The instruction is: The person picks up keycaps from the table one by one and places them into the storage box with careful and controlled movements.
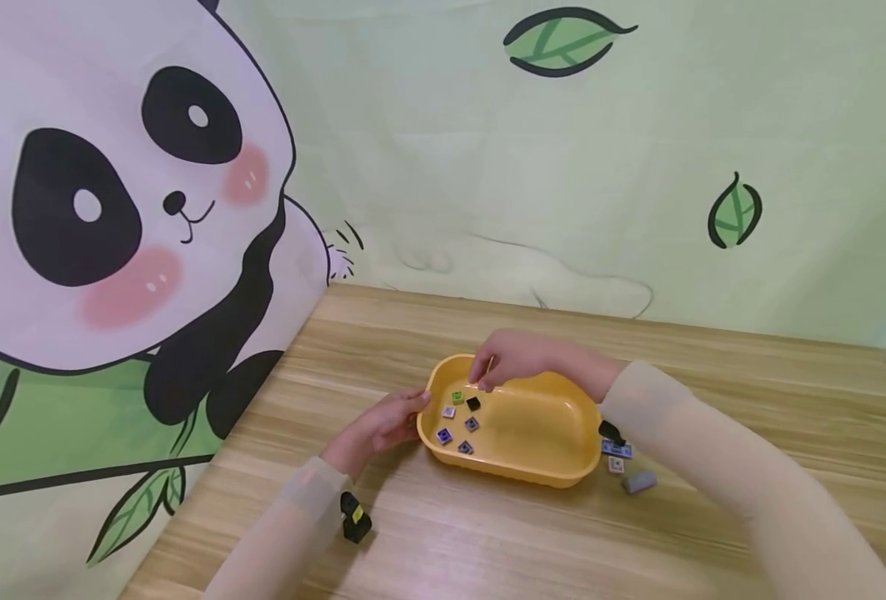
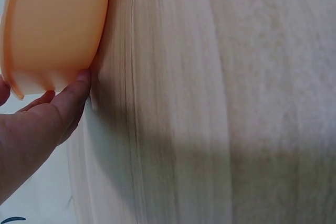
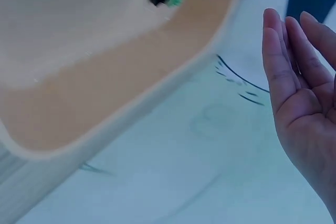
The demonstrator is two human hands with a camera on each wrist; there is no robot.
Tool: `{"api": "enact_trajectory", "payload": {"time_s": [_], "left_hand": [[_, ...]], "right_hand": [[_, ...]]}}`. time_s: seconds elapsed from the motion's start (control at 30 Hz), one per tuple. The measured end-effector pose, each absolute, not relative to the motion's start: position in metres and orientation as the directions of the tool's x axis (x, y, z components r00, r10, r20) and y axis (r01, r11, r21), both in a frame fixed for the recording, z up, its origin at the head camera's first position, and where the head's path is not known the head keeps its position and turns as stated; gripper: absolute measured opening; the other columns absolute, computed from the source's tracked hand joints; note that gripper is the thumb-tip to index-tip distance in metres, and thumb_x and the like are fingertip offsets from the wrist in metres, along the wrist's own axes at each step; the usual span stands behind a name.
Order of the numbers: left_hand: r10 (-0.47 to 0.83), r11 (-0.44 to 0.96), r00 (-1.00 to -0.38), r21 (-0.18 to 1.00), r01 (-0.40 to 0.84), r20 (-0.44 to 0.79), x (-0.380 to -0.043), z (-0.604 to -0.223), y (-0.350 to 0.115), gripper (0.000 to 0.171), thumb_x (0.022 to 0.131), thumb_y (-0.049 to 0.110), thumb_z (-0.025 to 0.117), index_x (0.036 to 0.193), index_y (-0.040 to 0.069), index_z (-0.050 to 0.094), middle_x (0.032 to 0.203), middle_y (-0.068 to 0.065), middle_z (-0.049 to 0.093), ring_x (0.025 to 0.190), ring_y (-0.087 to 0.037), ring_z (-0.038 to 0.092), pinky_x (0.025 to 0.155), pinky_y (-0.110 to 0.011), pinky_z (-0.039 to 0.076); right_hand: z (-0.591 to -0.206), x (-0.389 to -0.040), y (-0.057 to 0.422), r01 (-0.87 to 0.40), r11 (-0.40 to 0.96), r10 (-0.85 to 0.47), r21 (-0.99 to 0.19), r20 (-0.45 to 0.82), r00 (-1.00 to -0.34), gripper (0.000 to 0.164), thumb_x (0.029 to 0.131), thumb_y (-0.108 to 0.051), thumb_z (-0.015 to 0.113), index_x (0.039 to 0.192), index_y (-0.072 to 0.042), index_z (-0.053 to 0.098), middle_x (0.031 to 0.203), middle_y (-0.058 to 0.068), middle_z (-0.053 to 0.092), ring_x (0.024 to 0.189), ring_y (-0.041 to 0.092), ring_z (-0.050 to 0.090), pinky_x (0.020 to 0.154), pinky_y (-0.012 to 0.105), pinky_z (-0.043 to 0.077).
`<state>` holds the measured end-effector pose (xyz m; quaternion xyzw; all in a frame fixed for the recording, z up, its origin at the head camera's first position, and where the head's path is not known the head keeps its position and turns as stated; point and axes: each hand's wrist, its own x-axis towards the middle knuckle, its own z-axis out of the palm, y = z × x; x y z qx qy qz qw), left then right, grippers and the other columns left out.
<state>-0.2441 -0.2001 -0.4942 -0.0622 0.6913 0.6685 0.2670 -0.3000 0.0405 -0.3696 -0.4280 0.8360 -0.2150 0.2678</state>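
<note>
A yellow plastic tray (image 1: 533, 467) stands on the wooden table. My left hand (image 1: 392, 419) holds its left end, thumb at the rim; in the left wrist view the fingers (image 2: 71, 95) press against the outer wall. My right hand (image 1: 513, 360) hovers over the tray's far left part, fingers pointing down. Nothing shows between those fingers in the right wrist view, where they are nearly straight. Several small building bricks lie in the tray's left part, among them a green brick (image 1: 458, 397), a black brick (image 1: 473, 403), a white brick (image 1: 448, 412) and a blue brick (image 1: 444, 435).
Right of the tray, on the table (image 1: 488, 542), lie a blue-grey brick piece (image 1: 617, 450), a small white brick (image 1: 616, 465) and a grey rounded piece (image 1: 640, 482), close to my right sleeve. A panda-printed cloth (image 1: 488, 167) hangs behind the table and along its left side.
</note>
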Motion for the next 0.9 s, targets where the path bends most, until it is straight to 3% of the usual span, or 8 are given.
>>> {"api": "enact_trajectory", "payload": {"time_s": [0.2, 0.47, 0.73, 0.9], "left_hand": [[0.267, 0.098, -0.852, 0.892, -0.440, -0.450, -0.244, -0.494, -0.199, 0.057, 0.112, 0.020, 0.035, 0.159, -0.008, 0.020, 0.161, -0.031, 0.033, 0.148, -0.043, 0.038, 0.123, -0.054, 0.036], [0.264, 0.106, -0.852, 0.892, -0.440, -0.452, -0.243, -0.493, -0.199, 0.056, 0.112, 0.020, 0.034, 0.159, -0.008, 0.020, 0.162, -0.030, 0.033, 0.148, -0.042, 0.038, 0.124, -0.053, 0.036], [0.261, 0.121, -0.852, 0.891, -0.437, -0.453, -0.243, -0.491, -0.199, 0.056, 0.113, 0.021, 0.033, 0.159, -0.007, 0.020, 0.161, -0.031, 0.034, 0.146, -0.043, 0.041, 0.123, -0.053, 0.038], [0.256, 0.142, -0.852, 0.890, -0.434, -0.456, -0.244, -0.492, -0.199, 0.055, 0.113, 0.022, 0.033, 0.159, -0.007, 0.023, 0.158, -0.031, 0.039, 0.138, -0.037, 0.050, 0.120, -0.051, 0.041]], "right_hand": [[-0.346, -0.290, 0.063, -0.543, 0.520, -0.808, -0.659, -0.175, -0.562, 0.026, 0.097, -0.010, 0.064, 0.118, 0.003, 0.072, 0.109, 0.016, 0.077, 0.097, 0.018, 0.070, 0.090, 0.032, 0.060], [-0.327, -0.267, 0.099, -0.525, 0.506, -0.709, -0.684, 0.018, -0.705, 0.022, 0.098, -0.012, 0.067, 0.115, -0.001, 0.075, 0.112, 0.016, 0.078, 0.103, 0.025, 0.072, 0.094, 0.040, 0.060], [-0.324, -0.245, 0.130, -0.469, 0.500, -0.609, -0.728, 0.089, -0.788, 0.022, 0.099, -0.009, 0.066, 0.116, 0.001, 0.073, 0.115, 0.019, 0.075, 0.096, 0.012, 0.069, 0.081, 0.016, 0.056], [-0.326, -0.234, 0.153, -0.432, 0.483, -0.569, -0.762, 0.102, -0.816, 0.022, 0.100, -0.009, 0.065, 0.118, 0.002, 0.072, 0.119, 0.020, 0.073, 0.097, -0.003, 0.066, 0.085, 0.014, 0.057]]}}
